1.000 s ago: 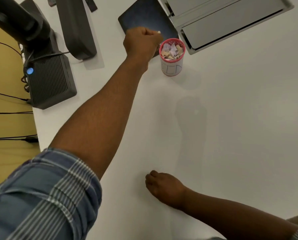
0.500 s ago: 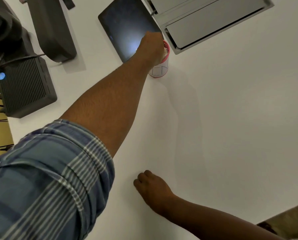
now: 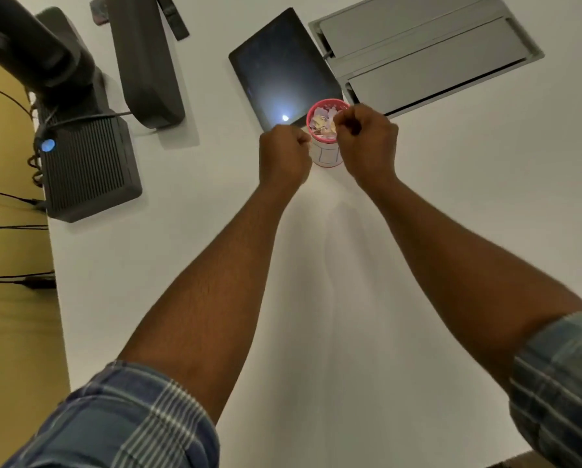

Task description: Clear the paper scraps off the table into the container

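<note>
Paper scraps (image 3: 323,121) are heaped in the pink-rimmed container (image 3: 326,157), far centre of the table (image 3: 350,298). Left hand (image 3: 283,160) and right hand (image 3: 367,143) are clenched beside it; contents cannot be told. Deposit step judged underway; release over the rim is called for next.
</note>
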Demonstrator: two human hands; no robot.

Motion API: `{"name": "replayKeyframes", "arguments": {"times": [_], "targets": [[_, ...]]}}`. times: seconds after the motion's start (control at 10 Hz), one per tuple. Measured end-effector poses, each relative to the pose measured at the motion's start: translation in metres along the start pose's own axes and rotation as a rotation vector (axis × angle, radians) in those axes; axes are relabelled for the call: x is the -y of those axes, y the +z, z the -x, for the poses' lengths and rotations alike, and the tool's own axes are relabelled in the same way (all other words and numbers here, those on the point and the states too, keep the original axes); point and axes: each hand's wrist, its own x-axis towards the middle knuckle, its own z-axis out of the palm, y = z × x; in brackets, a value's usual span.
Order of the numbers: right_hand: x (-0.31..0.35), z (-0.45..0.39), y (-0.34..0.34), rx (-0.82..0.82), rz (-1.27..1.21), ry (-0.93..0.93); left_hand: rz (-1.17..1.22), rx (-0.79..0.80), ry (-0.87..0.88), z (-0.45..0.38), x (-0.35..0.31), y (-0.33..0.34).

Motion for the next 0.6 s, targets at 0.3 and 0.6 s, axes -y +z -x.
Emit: {"name": "replayKeyframes", "arguments": {"times": [0.3,0.6], "targets": [[0.013,-0.024,-0.004,0.341,0.452,-0.207,-0.023,-0.010,-0.080,0.049,0.039,-0.041],[0.022,0.043,-0.006,0.160,0.286,-0.245,0.015,-0.053,-0.095,0.110,0.069,-0.074]]}}
